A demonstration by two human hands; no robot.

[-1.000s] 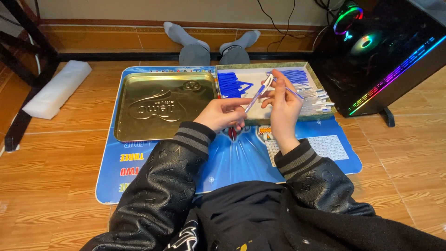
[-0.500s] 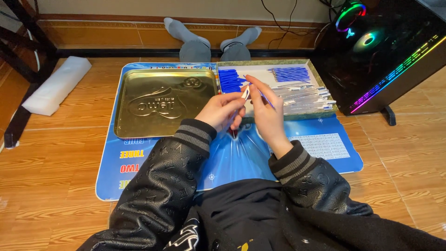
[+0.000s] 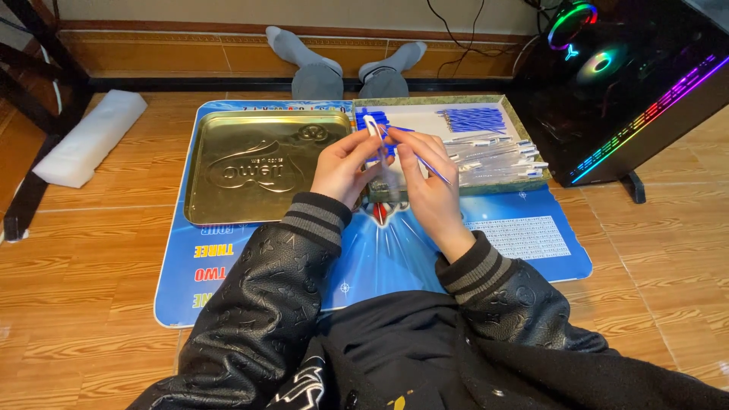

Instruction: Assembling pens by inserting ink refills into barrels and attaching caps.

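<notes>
i sit on the floor with both hands raised over the blue mat (image 3: 228,273), just near of the box (image 3: 524,144) that lies at the far right of it. my left hand (image 3: 345,168) pinches a clear pen barrel (image 3: 373,140) between thumb and fingertips, its white end pointing up and away from me. my right hand (image 3: 429,182) is closed narrowly on a thin blue refill (image 3: 425,163), which slants across towards the barrel; i cannot tell whether its tip is already in the tube.

both pieces look very light, so i judge grip matters more than strength. the barrel seems a stiff, smooth plastic and probably slippery, so i would take it around the middle, with fingertips on opposite sides, rather than by the end. the refill looks slender and likely to bend or flick away, so a hold close to the working end should keep it from bowing.

in the box, more blue refills (image 3: 474,118) lie in a bunch at the far side and more clear barrels (image 3: 493,156) lie side by side on the right. the gold tin lid (image 3: 262,167) rests on the left of the mat, apart from my hands. further right stands a computer case (image 3: 630,83) with coloured lights, and a white foam block (image 3: 91,137) lies far left on the wooden floor.
</notes>
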